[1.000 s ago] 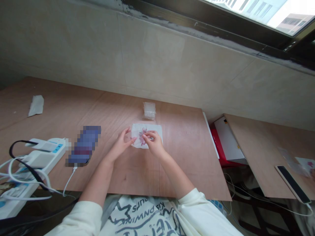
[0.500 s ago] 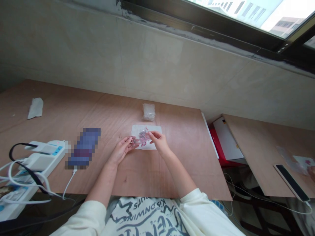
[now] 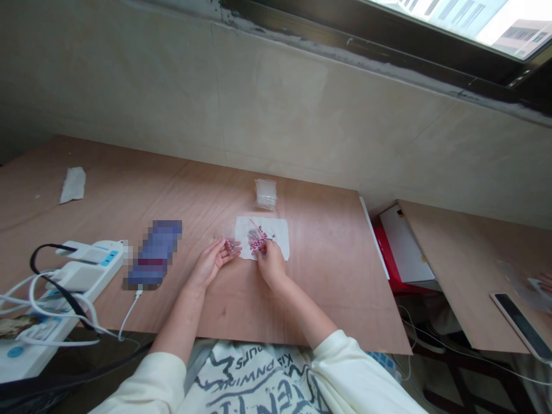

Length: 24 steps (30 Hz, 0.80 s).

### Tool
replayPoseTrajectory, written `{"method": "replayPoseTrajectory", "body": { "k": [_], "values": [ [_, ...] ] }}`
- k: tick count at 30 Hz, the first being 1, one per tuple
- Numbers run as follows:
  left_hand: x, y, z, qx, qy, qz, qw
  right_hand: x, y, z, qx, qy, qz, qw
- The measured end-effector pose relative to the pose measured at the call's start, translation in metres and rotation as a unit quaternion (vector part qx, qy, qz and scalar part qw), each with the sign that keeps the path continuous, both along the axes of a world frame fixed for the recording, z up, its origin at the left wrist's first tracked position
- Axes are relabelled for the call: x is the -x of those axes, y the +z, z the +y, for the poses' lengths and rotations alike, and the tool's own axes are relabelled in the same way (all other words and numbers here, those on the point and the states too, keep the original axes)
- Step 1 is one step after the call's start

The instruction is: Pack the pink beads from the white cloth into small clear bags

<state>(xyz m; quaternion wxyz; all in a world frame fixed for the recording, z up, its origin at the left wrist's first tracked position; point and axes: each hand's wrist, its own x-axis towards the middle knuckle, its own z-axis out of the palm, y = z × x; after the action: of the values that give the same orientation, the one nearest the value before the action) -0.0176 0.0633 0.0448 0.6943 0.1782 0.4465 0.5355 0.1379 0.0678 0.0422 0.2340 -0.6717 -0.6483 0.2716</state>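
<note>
My left hand (image 3: 207, 264) is turned palm up beside the paper's left edge, its thumb and fingers closed on a small pink beaded piece (image 3: 232, 245) whose details are too small to read. On a white sheet of paper (image 3: 282, 227) lies a loose heap of pink and dark red beads (image 3: 259, 237). A thin pink stick (image 3: 254, 225) rests across the heap. My right hand (image 3: 272, 263) reaches down at the near side of the heap with its fingertips pinched together among the beads. Whatever those fingertips hold is hidden.
Behind the paper sits a stack of clear plastic bags (image 3: 265, 194). To the left are a blurred-out phone (image 3: 155, 253) on a cable, a power strip (image 3: 101, 270) with tangled cords and a white scrap (image 3: 72, 184). Another phone (image 3: 521, 325) lies on the right-hand table.
My right hand has let go of the thin pink stick, now on the heap, and moved down to the beads. My left hand still holds the beaded piece. The view has shifted slightly.
</note>
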Motion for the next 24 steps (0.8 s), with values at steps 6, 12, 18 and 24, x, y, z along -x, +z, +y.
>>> {"method": "replayPoseTrajectory", "body": {
  "k": [6,12,18,24],
  "values": [
    [-0.001,0.003,-0.004,0.0,-0.002,-0.016,1.0,-0.001,0.004,-0.005,-0.009,0.055,-0.066,0.996],
    [-0.002,0.005,0.001,-0.008,-0.016,-0.02,1.0,-0.002,0.0,-0.004,-0.03,0.072,-0.098,0.992],
    [-0.002,0.006,0.006,-0.021,-0.022,-0.023,0.999,-0.004,-0.005,-0.005,-0.054,0.057,-0.043,0.996],
    [-0.005,0.008,-0.001,-0.025,-0.049,0.007,0.998,-0.028,0.008,0.009,-0.043,-0.051,0.114,0.991]
  ]
}}
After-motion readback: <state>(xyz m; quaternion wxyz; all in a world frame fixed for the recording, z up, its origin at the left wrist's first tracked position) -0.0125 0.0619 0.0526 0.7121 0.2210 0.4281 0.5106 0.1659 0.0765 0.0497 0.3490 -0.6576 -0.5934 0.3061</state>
